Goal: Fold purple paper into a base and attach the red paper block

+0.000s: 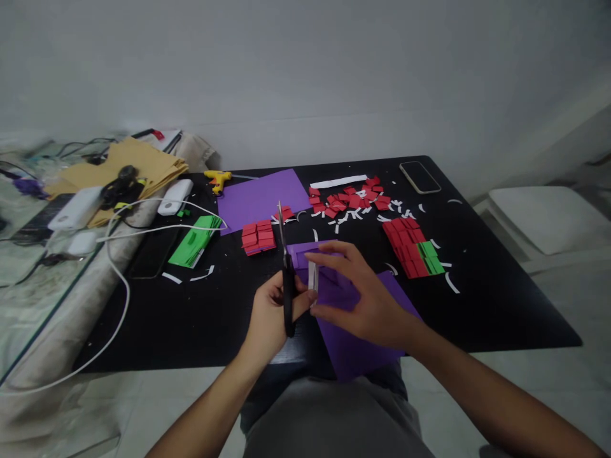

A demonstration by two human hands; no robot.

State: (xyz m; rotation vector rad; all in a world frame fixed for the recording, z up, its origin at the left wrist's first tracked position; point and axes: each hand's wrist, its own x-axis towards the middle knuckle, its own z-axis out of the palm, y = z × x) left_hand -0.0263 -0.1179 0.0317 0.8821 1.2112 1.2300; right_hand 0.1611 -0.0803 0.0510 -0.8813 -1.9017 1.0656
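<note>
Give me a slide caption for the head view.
Left hand holding scissors, right hand at a white strip, above purple paper on a black table strewn with red paper pieces.

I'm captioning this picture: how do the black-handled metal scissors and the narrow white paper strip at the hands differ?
The scissors have black handles and grey blades, while the paper strip is whitish throughout. The scissors look clearly longer than the paper strip. Both are narrow and at the left hand.

Right hand (370, 296) partly covers a purple sheet (356, 356) at the bench (496, 312) near edge; a purple object (29, 186) beyond the left edge is blurred.
</note>
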